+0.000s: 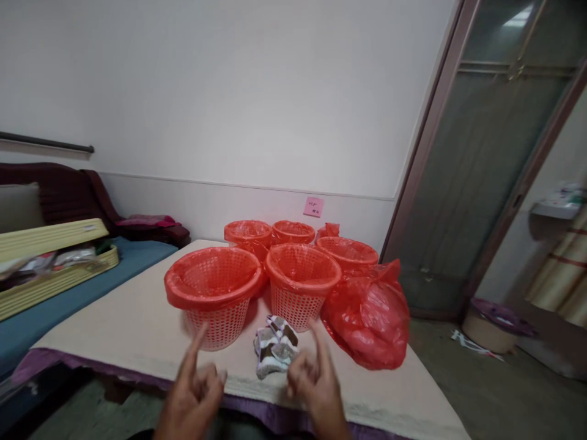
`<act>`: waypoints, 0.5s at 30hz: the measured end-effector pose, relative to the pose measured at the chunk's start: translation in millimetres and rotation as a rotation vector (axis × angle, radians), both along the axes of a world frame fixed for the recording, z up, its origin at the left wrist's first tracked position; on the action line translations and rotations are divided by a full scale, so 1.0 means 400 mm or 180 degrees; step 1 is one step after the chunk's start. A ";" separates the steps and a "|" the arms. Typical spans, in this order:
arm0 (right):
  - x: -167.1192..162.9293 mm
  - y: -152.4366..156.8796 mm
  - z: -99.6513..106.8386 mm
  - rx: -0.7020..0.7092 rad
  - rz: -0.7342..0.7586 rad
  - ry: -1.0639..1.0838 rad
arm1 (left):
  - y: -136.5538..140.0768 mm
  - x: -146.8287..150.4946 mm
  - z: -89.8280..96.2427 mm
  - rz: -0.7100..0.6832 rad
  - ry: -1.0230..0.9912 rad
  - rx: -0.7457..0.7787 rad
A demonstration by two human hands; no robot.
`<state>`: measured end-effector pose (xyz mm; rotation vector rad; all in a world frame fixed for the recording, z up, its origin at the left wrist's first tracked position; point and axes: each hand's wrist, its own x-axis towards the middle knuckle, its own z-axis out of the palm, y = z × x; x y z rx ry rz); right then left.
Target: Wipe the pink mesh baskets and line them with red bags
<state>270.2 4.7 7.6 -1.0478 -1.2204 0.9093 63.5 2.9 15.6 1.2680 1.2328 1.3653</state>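
My left hand [195,385] is raised at the table's near edge, in front of the left basket. Its index finger points up and the other fingers curl, with nothing held. My right hand [316,382] makes the same gesture in front of the middle basket, also holding nothing. Between the hands, a crumpled bundle of patterned socks [276,345] in grey, white and brown lies on the table. Behind it stand a front left plastic basket [215,324] and a front middle basket [298,302], both perforated and lined with red plastic bags. Neither hand touches them.
More red-lined baskets [247,229] stand behind, near the wall. A bulging red plastic bag [371,318] rests at the right, its contents hidden. A pink note [313,206] is on the wall. A yellow box [59,275] sits left; a bin [490,327] stands on the right floor.
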 end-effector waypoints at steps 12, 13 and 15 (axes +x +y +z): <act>0.007 0.122 0.378 0.1965 -0.0374 -0.0530 | 0.104 0.015 0.316 0.0295 0.0847 0.2128; 0.007 0.121 0.373 0.1939 -0.0367 -0.0527 | 0.104 0.016 0.312 0.0287 0.0840 0.2087; 0.006 0.116 0.366 0.1866 -0.0351 -0.0505 | 0.105 0.017 0.306 0.0278 0.0801 0.2048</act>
